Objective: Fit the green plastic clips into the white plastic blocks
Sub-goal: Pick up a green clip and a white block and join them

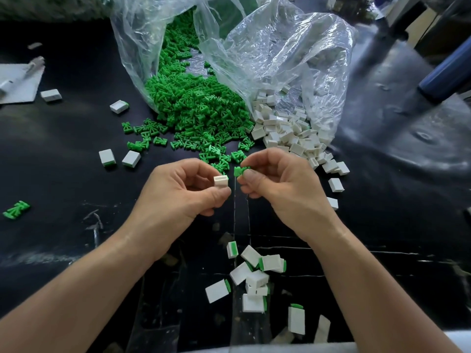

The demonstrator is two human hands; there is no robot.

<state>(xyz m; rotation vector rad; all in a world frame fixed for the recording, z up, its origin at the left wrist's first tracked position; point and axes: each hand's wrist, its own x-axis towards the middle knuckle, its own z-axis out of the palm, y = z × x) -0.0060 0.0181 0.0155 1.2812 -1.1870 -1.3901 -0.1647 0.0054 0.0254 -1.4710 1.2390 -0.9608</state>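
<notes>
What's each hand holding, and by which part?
The left hand pinches a white block at its lower part; the right hand pinches a green clip at its right end.

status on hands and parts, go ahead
Left hand grips white plastic block. Right hand pinches green plastic clip. Not yet joined, nothing between.

A black surface (63,149) fills nearly the whole view. Its covering is glossy, and on the right it lies in wrinkles and dimples (420,136) that catch soft, pale light. Nearer the front it bears white scuffs (94,222) and thin pale lines (280,236) crossing one another. At the left edge lies a grey sheet (17,85) with a blurred metal object (33,66) on it. At the upper right a dark post (397,29) rises, with a blue tube (446,75) beside it.
</notes>
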